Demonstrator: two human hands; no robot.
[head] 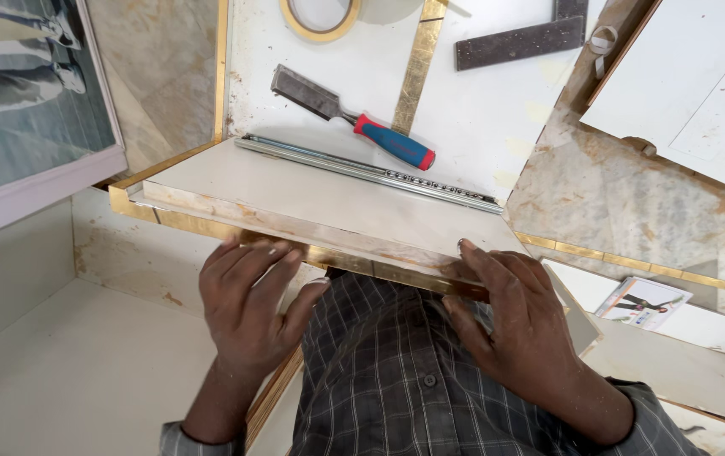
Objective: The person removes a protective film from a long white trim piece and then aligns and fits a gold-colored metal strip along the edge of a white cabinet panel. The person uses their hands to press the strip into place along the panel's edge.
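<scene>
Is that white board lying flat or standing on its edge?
Flat. The board shows its broad white face upward, a metal slide lies on it, and both hands press its near edge.

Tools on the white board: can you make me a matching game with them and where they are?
Things:
1. chisel
2. tape roll
3. metal drawer slide
4. left hand

Places:
A. at the top edge of the picture
B. lying along the far edge of the white panel
C. pressing on the panel's near, gold-trimmed edge
D. between the tape roll and the slide, red and blue handle

Pairs: 1-D, 2-A, 3-B, 4-C
</scene>
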